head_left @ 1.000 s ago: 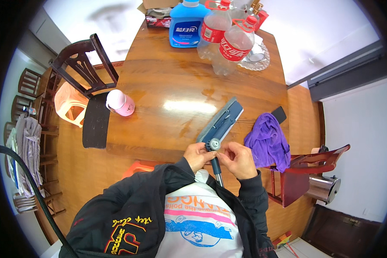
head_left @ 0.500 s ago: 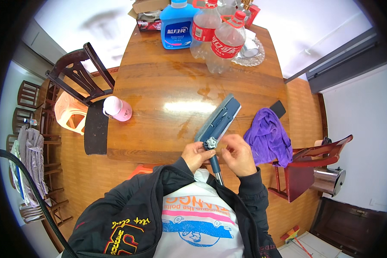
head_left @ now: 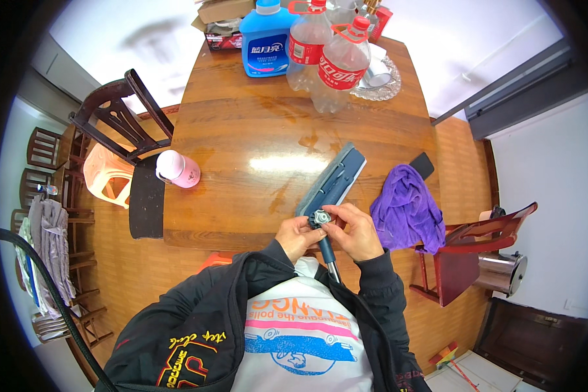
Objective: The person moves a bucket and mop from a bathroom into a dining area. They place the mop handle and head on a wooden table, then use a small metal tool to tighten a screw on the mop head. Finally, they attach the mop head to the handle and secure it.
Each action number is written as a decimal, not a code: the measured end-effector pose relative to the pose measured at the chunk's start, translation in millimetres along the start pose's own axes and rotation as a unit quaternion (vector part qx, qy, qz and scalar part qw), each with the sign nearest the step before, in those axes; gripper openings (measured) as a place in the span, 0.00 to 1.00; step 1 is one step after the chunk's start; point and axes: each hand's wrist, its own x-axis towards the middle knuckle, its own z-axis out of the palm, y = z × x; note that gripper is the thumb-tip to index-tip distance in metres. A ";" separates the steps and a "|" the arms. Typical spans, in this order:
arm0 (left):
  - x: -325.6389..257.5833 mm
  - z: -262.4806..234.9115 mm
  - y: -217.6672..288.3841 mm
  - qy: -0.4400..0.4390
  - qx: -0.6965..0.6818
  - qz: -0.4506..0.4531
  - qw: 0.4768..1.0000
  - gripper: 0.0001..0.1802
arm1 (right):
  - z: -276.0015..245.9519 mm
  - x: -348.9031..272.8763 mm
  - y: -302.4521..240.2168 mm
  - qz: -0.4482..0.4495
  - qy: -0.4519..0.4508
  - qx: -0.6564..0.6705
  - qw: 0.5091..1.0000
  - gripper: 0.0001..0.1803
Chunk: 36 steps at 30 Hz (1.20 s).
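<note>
Lower end of metal handle [head_left: 332, 266] out of sight behind clothing [head_left: 300, 320]

Flat-headed tool [head_left: 338, 178]: head slate blue, with a paler grey pad [head_left: 321, 179] along its edge. Knob [head_left: 321, 218]: whitish grey. Grip [head_left: 326, 249]: dark slate blue — the shaft [head_left: 334, 272] below it bright silver. Desk [head_left: 235, 140]: warm brown, streaked wood grain, darker blotches, one white glare. Cloth [head_left: 404, 206]: uniform purple. Jug [head_left: 258, 62]: bright blue, with white lettering and a pink stroke. Bottles [head_left: 341, 75]: clear, red caps, red labels lettered in white. Flask [head_left: 189, 174]: pink, lid paler. Jacket [head_left: 206, 307]: black, yellow and red embroidery. Shirt [head_left: 274, 375]: white — orange lettering, pink band, blue car print [head_left: 291, 345]. Stool [head_left: 101, 171]: peach.
</note>
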 end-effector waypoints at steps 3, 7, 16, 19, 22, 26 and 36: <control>-1.6 2.2 1.7 0.005 0.004 0.000 1.000 0.11 | 6.2 1.8 5.7 -0.049 0.033 -0.081 0.995 0.12; -3.0 6.5 2.7 0.020 0.018 0.002 1.000 0.10 | 14.5 1.4 -0.8 -0.018 0.074 -0.162 0.984 0.14; -2.9 0.5 -2.9 0.010 0.030 0.016 0.999 0.11 | -3.4 -4.8 -8.1 0.026 0.022 -0.015 0.999 0.15; -1.4 0.6 -4.0 0.001 0.026 0.010 1.000 0.12 | -5.9 -5.3 -0.4 -0.044 -0.007 -0.005 0.999 0.15; -2.9 1.6 -0.6 -0.008 0.022 0.004 1.000 0.12 | -3.3 -4.2 3.7 -0.059 -0.006 -0.021 0.998 0.14; -1.5 0.7 -3.1 -0.008 0.021 0.014 1.000 0.12 | -5.4 -0.9 4.5 -0.052 -0.026 -0.040 0.998 0.13; -2.7 4.3 2.3 0.014 0.041 0.014 0.999 0.10 | 15.3 5.2 -13.3 0.063 0.040 -0.228 0.971 0.16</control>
